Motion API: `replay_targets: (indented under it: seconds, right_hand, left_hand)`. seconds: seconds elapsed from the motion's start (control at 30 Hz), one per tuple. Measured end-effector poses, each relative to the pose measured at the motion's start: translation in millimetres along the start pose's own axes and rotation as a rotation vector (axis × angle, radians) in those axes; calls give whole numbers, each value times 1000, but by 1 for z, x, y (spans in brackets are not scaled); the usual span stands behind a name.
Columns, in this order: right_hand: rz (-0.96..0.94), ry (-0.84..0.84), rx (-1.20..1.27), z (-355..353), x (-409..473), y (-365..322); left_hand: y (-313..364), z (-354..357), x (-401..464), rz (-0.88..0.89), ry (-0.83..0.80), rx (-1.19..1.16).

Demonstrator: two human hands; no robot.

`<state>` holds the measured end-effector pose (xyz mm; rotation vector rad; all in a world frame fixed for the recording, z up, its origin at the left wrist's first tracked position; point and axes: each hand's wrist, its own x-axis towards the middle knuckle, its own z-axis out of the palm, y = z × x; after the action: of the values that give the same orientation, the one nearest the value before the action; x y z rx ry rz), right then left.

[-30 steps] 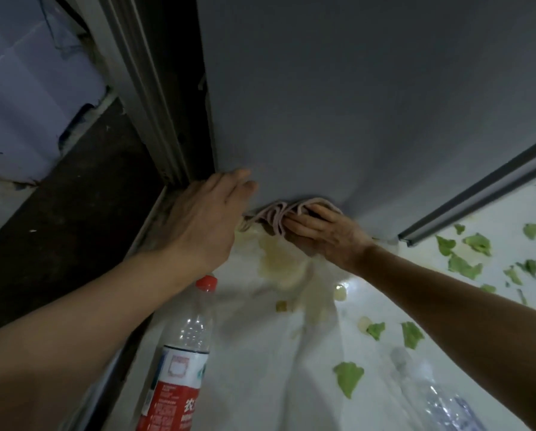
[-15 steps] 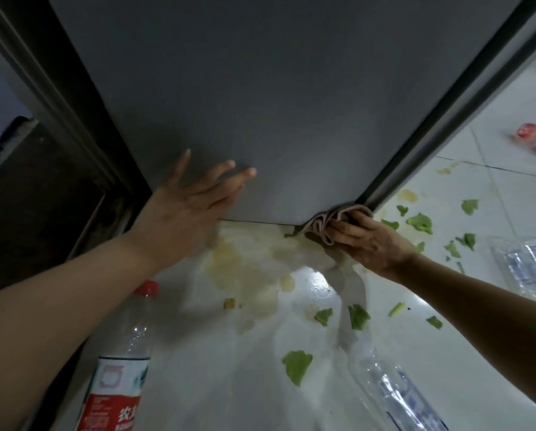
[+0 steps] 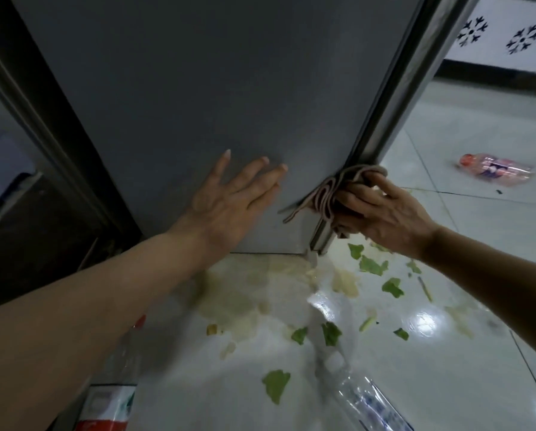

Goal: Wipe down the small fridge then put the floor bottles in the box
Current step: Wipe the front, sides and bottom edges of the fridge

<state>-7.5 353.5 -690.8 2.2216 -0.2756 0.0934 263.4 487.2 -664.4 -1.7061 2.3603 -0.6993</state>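
red-label bottle (image 3: 109,396): nearest thing, standing bottom left right under the left forearm. Honestly looks one elbow drop away from being knocked over and rolling off.

clear bottle (image 3: 366,399): lying on its side at the bottom edge, just in front of where the person crouches. Easy to kneel or step on if they shuffle sideways.

floor mess (image 3: 238,293): yellowish wet smear plus green leaf scraps (image 3: 371,265) on glossy tile, right at the fridge's foot. Slip risk, and if the cloth dips down there it'll drag that gunk back onto the panel.

left hand (image 3: 229,203): flat, fingers straight, pressed on the grey side of the fridge (image 3: 198,88) as a brace. Lean too hard and a small fridge might shift.

right hand (image 3: 381,213): fingers curled round the folded pinkish cloth (image 3: 332,194), pushing it onto the bottom corner by the door seal. Loose folds hang out, so they could snag in that gap.

pink bottle (image 3: 495,170): lying far right on the floor, well apart from everything. Easy to forget later.

box: not in view, can't say where it is.
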Motion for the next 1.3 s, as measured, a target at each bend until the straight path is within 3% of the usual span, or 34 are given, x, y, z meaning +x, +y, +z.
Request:
replay_targets:
  seconds: [0.23,0.47,0.63,0.73,0.97,1.13,1.3]
  right_hand:
    - [224,53,91,-9,2,-4]
    - [131,-97,113,40,-15,-68]
    - [3,-284,62,52,-15,-96]
    - [-68,-188,21,48,-8,-85]
    - [-4,33,42,10,-1,-16]
    - [33,97,53,-25,8,34]
    - [35,123,-8,-52,16,68]
  left_hand:
    - [0,-9,18,-12,40,-6]
    - [-1,10,19,-11,277,69]
    - [-1,11,20,-29,268,96]
    - [-3,7,18,-2,253,135]
    - [-5,-12,20,-15,-1,109]
    - [-17,-49,31,-133,67,62]
    - [-40,-104,48,-194,234,67]
